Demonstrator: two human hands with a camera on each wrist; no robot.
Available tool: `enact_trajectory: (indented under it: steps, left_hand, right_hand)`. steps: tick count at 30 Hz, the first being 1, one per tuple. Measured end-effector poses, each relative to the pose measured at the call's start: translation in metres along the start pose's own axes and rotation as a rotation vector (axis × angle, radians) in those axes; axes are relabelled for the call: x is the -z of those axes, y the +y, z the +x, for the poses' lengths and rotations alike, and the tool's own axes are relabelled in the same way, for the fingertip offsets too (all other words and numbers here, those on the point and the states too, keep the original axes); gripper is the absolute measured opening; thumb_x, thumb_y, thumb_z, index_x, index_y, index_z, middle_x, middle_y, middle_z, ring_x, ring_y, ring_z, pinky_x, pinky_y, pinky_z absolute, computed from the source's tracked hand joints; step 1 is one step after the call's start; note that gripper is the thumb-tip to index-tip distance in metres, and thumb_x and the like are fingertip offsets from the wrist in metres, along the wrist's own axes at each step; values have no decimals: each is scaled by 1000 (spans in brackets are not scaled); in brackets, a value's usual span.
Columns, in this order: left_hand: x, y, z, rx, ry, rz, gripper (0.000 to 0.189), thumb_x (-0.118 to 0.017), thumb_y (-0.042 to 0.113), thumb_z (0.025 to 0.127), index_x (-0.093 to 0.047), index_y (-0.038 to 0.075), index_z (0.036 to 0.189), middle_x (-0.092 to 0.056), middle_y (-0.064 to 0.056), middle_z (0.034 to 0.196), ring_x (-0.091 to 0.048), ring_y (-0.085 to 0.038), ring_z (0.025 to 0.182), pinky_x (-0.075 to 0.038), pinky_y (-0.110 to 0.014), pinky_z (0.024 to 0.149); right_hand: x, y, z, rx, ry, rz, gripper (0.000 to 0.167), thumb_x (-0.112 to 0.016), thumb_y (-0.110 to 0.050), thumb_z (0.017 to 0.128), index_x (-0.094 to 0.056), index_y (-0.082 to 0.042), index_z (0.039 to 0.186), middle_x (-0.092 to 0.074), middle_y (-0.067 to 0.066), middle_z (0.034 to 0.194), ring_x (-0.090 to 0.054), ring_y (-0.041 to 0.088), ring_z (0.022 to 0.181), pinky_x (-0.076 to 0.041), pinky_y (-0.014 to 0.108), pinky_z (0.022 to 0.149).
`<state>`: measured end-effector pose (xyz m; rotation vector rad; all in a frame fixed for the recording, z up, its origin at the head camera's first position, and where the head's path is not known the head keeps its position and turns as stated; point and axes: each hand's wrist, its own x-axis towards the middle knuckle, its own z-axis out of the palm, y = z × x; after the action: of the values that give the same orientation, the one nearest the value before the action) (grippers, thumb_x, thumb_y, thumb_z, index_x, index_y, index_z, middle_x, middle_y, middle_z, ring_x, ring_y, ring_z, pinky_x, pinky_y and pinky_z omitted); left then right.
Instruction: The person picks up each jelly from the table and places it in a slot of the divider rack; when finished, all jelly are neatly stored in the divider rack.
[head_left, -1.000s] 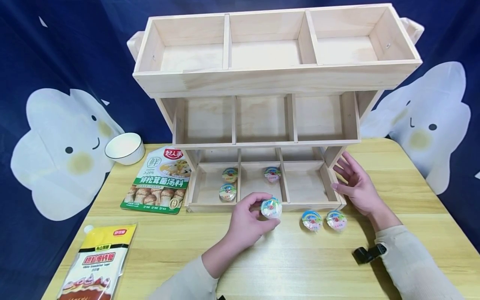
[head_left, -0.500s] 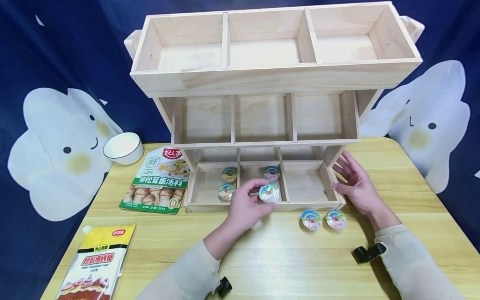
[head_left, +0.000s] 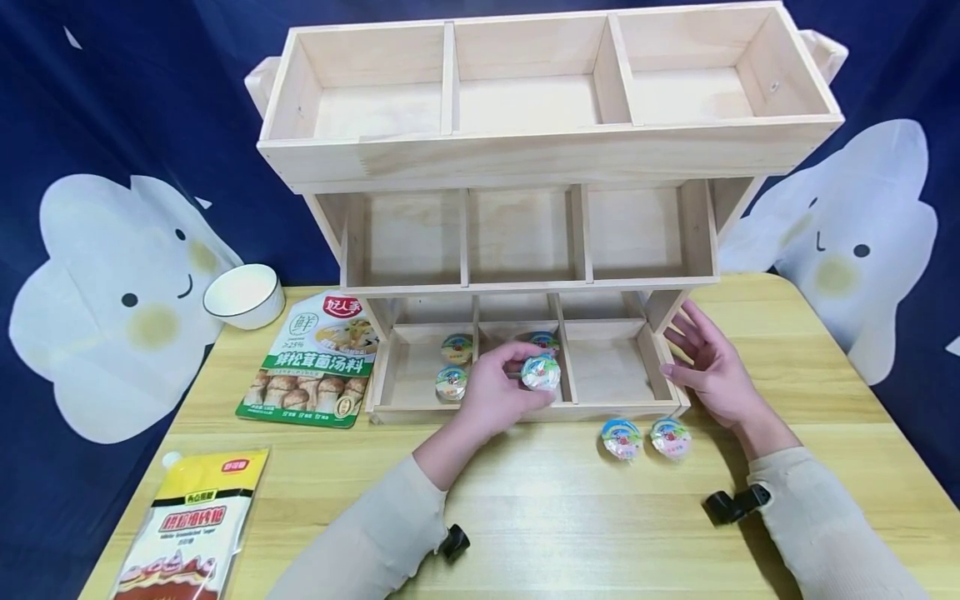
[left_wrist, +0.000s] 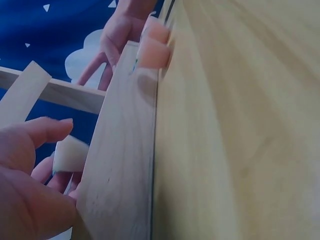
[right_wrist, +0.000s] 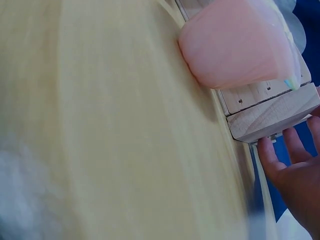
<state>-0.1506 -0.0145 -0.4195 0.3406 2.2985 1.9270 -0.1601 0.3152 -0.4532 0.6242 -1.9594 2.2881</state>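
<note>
My left hand pinches a small jelly cup with a foil lid between thumb and fingers. It hangs over the middle compartment of the wooden rack's bottom tray, partly covering another jelly cup inside. Two more cups lie in the left compartment, an orange-toned one behind a paler one. On the table before the tray sit a blue-lidded cup and a pink-toned cup. My right hand touches the tray's right end, thumb at its corner and fingers extended.
The rack's three-part middle tier and top tier overhang the bottom tray. Left of it lie a green-and-white mushroom soup packet and a yellow-topped sugar bag. A white bowl stands farther back.
My left hand has carried the jelly cup from in front of the tray forward, over its middle compartment. The right hand keeps its place at the tray's end.
</note>
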Motion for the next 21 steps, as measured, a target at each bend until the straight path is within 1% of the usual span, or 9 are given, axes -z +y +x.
enact_trajectory:
  steps: [3,9,15,21]
  left_hand:
    - [2,0,7,0,-47,34,53,-89,-6,63,-70,7,111,-66,-2,97,-62,-19,88,-58,-29,74]
    - [5,-1,20,29,-128,94,52,-90,-4,63,-71,8,110,-66,0,95,-60,-18,88,-56,-29,74]
    - [7,-6,28,72,-181,69,54,-89,-7,62,-70,5,110,-66,-2,96,-60,-19,87,-54,-29,74]
    - [8,-8,30,132,-201,26,54,-88,-10,60,-70,5,109,-64,-5,96,-58,-20,84,-53,-28,71]
  right_hand:
    - [0,0,0,2,-1,1,99,-44,39,76,-21,-8,159,-36,18,155,-47,19,132,-44,28,102]
    - [0,0,0,4,1,5,99,-44,40,75,-22,-7,159,-37,17,155,-47,21,132,-45,28,101]
    - [1,0,0,4,2,2,99,-44,40,75,-22,-8,159,-36,18,155,-46,21,133,-45,28,101]
    - [1,1,0,4,-4,1,99,-44,40,75,-22,-8,159,-35,18,156,-46,21,133,-46,30,100]
